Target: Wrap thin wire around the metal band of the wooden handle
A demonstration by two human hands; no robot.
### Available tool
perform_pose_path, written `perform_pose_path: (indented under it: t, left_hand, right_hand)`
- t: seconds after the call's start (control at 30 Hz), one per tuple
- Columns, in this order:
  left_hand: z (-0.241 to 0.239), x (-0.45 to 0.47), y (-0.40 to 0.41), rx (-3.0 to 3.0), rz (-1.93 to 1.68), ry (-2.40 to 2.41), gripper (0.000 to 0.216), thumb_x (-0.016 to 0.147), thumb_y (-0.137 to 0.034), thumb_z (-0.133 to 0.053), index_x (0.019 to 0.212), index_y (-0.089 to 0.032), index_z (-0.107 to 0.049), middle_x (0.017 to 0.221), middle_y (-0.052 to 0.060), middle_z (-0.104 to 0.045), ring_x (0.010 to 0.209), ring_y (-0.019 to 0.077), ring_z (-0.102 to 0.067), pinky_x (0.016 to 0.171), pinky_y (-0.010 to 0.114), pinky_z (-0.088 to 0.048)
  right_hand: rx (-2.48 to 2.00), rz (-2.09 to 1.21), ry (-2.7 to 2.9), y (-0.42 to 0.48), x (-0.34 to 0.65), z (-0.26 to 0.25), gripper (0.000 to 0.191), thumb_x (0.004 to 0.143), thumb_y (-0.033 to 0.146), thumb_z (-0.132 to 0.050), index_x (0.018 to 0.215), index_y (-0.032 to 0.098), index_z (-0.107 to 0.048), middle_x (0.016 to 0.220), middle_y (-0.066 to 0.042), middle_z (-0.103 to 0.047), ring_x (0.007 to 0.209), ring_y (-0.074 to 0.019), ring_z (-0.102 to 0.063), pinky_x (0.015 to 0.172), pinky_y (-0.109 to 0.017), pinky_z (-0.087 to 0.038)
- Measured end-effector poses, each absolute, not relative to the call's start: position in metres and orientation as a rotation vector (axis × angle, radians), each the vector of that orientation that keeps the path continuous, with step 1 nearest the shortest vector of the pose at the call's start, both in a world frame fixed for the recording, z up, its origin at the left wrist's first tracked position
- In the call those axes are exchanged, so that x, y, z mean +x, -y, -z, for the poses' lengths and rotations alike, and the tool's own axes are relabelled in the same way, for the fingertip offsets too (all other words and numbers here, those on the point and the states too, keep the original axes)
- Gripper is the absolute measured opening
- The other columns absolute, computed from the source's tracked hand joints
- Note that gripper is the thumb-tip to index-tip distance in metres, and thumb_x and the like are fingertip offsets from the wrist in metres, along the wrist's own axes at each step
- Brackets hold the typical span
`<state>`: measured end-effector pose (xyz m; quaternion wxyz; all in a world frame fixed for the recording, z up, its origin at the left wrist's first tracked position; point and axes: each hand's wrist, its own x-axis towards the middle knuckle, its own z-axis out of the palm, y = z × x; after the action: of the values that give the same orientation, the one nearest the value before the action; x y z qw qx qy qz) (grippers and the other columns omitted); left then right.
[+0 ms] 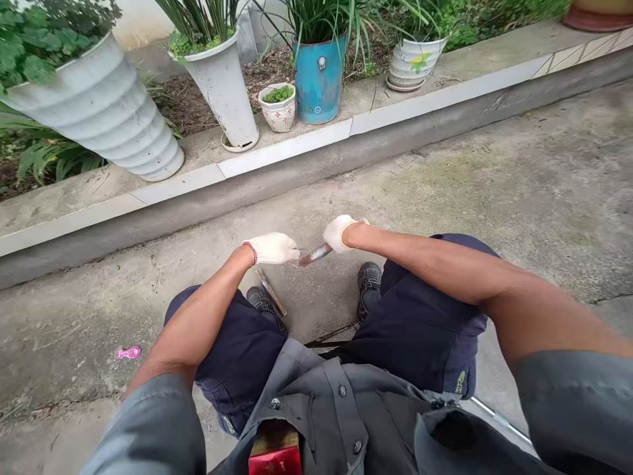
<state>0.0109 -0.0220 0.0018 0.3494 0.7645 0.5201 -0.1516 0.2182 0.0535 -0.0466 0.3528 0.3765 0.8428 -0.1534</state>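
**A:** What do the hands hold?

**B:** A squatting person in white knit work gloves. The right hand (339, 232) is closed around the handle of a short reddish-brown tool with a silvery, blurred blade (315, 254), its tip aimed at the left hand (273, 248). That left hand has its fingers drawn together just beside the tip; whether it pinches anything is too small to tell.

**A:** And how far along is the work?

**B:** Judging by the scene, early or midway: a flat metal strip (270, 291) lies on the grey concrete ground (445, 191) by the left black shoe (260, 302), untouched, and no finished result shows.

**A:** Around them?

**B:** A raised kerb (297, 148) carries a ribbed white planter (106, 109), a tall white vase pot (225, 89) and a blue bucket of grass (319, 79). A pink scrap (129, 353) lies well apart.
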Motion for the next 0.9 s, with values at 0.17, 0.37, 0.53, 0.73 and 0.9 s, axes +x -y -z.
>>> perform_pose_path:
  t: [0.17, 0.37, 0.53, 0.73, 0.9]
  left_hand:
    - [0.0, 0.019, 0.034, 1.906, 0.448, -1.302, 0.043, 0.096, -0.052, -0.049, 0.073, -0.019, -0.064, 0.072, 0.003, -0.072, 0.062, 0.0158, -0.056, 0.062, 0.029, -0.034]
    - [0.002, 0.007, 0.04, 1.871, 0.327, -1.361, 0.045, 0.095, -0.056, -0.051, 0.074, -0.018, -0.064, 0.07, 0.005, -0.07, 0.063, 0.0166, -0.057, 0.064, 0.029, -0.039]
    - [-0.001, -0.012, 0.045, 1.913, 0.213, -1.436, 0.044, 0.09, -0.06, -0.054, 0.077, -0.02, -0.066, 0.08, 0.005, -0.071, 0.07, 0.0184, -0.058, 0.066, 0.029, -0.041]
    - [0.007, -0.021, 0.06, 1.994, 0.33, -1.513, 0.052, 0.096, -0.058, -0.04, 0.07, -0.019, -0.062, 0.079, 0.008, -0.072, 0.067, 0.0192, -0.058, 0.068, 0.031, -0.04]
    - [0.023, 0.002, 0.089, 1.997, 0.416, -1.4, 0.046, 0.094, -0.059, -0.048, 0.072, -0.021, -0.063, 0.073, 0.006, -0.072, 0.066, 0.0192, -0.061, 0.066, 0.03, -0.042]
  right_hand:
    - [1.29, 0.353, -2.3, -0.08, 0.225, 0.03, 0.03, 0.075, 0.029, -0.075, 0.096, 0.009, -0.077, 0.096, -0.021, -0.071, 0.1, -0.0355, -0.072, 0.09, -0.044, -0.054]
    - [1.365, 1.357, -2.469, -0.051, 0.241, -0.027, 0.05, 0.083, 0.063, -0.07, 0.096, 0.015, -0.062, 0.072, -0.006, -0.063, 0.063, -0.0146, -0.064, 0.057, -0.022, -0.049]
    - [0.999, 1.598, -2.292, 0.002, 0.245, -0.051, 0.053, 0.075, 0.063, -0.079, 0.088, 0.016, -0.056, 0.07, -0.001, -0.064, 0.056, -0.011, -0.062, 0.049, -0.018, -0.044]
    - [0.713, 0.703, -2.21, 0.042, 0.224, 0.006, 0.034, 0.066, 0.046, -0.081, 0.082, 0.017, -0.072, 0.066, -0.005, -0.065, 0.068, -0.0249, -0.07, 0.062, -0.031, -0.052]
    - [1.079, 0.451, -2.277, 0.031, 0.223, 0.041, 0.015, 0.063, 0.021, -0.073, 0.075, 0.012, -0.072, 0.075, -0.015, -0.068, 0.091, -0.0351, -0.072, 0.077, -0.038, -0.053]
